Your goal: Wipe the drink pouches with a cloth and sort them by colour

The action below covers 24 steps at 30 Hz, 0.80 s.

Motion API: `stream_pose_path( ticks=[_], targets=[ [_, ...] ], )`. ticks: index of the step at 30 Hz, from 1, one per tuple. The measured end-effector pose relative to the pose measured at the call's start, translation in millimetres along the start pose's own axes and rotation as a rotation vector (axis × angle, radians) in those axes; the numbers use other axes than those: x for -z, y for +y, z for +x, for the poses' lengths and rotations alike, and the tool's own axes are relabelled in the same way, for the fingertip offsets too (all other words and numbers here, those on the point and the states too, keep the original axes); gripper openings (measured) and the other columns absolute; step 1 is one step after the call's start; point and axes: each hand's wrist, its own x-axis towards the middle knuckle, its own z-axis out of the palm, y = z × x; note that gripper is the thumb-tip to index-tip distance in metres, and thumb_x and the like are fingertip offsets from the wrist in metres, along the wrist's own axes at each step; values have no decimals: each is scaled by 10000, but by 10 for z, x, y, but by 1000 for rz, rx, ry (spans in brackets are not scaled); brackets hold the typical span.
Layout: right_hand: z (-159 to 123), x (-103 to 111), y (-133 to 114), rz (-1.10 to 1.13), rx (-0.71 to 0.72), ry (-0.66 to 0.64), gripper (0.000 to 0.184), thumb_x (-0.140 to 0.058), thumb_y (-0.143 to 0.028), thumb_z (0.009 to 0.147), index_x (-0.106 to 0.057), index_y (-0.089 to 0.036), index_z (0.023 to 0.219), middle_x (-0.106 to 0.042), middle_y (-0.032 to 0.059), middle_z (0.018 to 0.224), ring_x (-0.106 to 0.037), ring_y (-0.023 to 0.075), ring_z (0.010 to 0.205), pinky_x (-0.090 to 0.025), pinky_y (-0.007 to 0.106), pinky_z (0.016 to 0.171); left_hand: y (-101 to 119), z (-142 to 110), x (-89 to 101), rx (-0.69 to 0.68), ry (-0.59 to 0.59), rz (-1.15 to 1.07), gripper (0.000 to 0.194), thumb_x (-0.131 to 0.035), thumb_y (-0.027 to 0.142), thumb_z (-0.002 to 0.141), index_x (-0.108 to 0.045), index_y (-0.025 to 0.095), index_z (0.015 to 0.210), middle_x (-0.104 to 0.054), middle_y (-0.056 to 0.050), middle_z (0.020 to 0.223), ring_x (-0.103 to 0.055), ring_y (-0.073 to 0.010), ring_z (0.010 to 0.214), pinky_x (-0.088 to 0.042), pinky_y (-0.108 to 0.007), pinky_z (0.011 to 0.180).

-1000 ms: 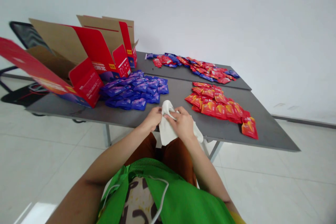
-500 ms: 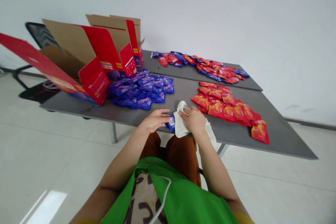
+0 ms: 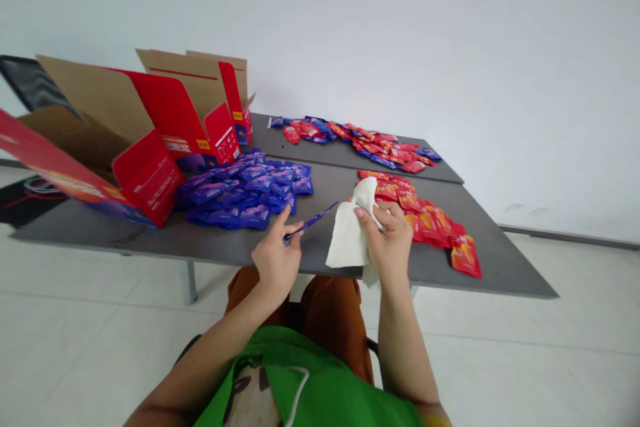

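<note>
My left hand [image 3: 276, 259] pinches a blue sachet [image 3: 311, 219] by one end and holds it edge-on just above the grey table [image 3: 150, 233], in front of the pile of blue sachets [image 3: 245, 189]. My right hand [image 3: 388, 240] grips a white cloth [image 3: 351, 233] that hangs in front of the pile of red sachets [image 3: 425, 213]. The two hands are apart, with the sachet's tip pointing toward the cloth.
Open red cardboard boxes [image 3: 150, 133] stand at the table's left. A mixed heap of red and blue sachets [image 3: 355, 137] lies on the far table section. A black chair [image 3: 25, 83] is behind the boxes. The floor is white tile.
The hands were together working the cloth; now they have separated. My left hand has drawn a blue sachet out to the left, and my right hand has lifted the cloth toward the red pile.
</note>
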Motion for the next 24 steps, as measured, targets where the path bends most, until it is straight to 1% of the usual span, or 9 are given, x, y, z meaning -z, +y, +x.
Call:
stream_pose_path(
  ticks=[3,5,8,11,13,16,18,21,24],
  targets=[
    [11,-31,-11,-17,5,-77,292,-566,-451,900,-752,-227,922,-605,38,908,-580,175,855,-461,283,765,-63,-147,-41,-199,-118,177,250,-627,211,818,-709,259,1049,-723,-61,1077,-646,-262,1045,-412,-417,1034],
    [-19,-127,10,-51,16,-171,315,-534,-461,916,-750,-233,929,-595,42,930,-580,179,879,-465,283,784,-142,-270,-84,-278,-219,247,277,-642,200,797,-706,249,1062,-700,-82,1145,-626,-278,1090,-401,-424,1054],
    [-114,-353,17,-99,129,-364,327,-513,-446,929,-708,-246,1101,-559,60,1055,-560,189,985,-451,282,858,-300,-455,-142,-369,-244,296,385,-630,211,791,-660,181,1174,-643,-142,1242,-544,-305,1220,-340,-446,1111],
    [-209,-601,-4,-121,284,-564,511,-584,-472,882,-535,-270,1349,-473,84,1198,-516,207,1081,-428,302,923,-429,-570,-166,-423,-260,340,344,-626,291,782,-695,126,1076,-668,-200,1150,-535,-360,1211,-302,-515,1119],
    [-239,-731,-1,-138,303,-646,533,-601,-497,864,-528,-274,1343,-451,84,1217,-517,201,1063,-427,305,917,-448,-589,-159,-421,-280,359,271,-589,291,794,-717,136,976,-692,-203,1049,-569,-373,1145,-309,-550,1097],
    [-240,-837,49,-207,249,-678,336,-571,-469,894,-647,-254,1141,-524,59,1124,-535,184,998,-407,303,916,-381,-555,-131,-419,-301,366,223,-533,228,801,-717,149,899,-702,-188,938,-612,-355,1048,-344,-540,1068],
    [-240,-851,97,-266,205,-660,259,-559,-440,910,-676,-252,1043,-575,43,1051,-544,183,973,-400,294,902,-334,-523,-114,-421,-305,346,246,-540,202,765,-713,132,925,-699,-195,953,-612,-355,1054,-345,-521,1073],
    [-256,-805,171,-366,126,-588,248,-539,-442,921,-686,-263,1009,-605,43,1049,-559,186,945,-410,274,828,-355,-513,-101,-405,-296,271,397,-570,196,689,-690,117,1060,-671,-198,1131,-555,-363,1178,-297,-503,1116],
    [-238,-705,259,-543,23,-481,262,-534,-444,919,-699,-261,1010,-614,71,1046,-561,217,935,-409,294,768,-480,-574,-86,-373,-257,161,459,-564,235,690,-668,182,1134,-617,-127,1284,-494,-324,1276,-254,-478,1142]
  ],
)
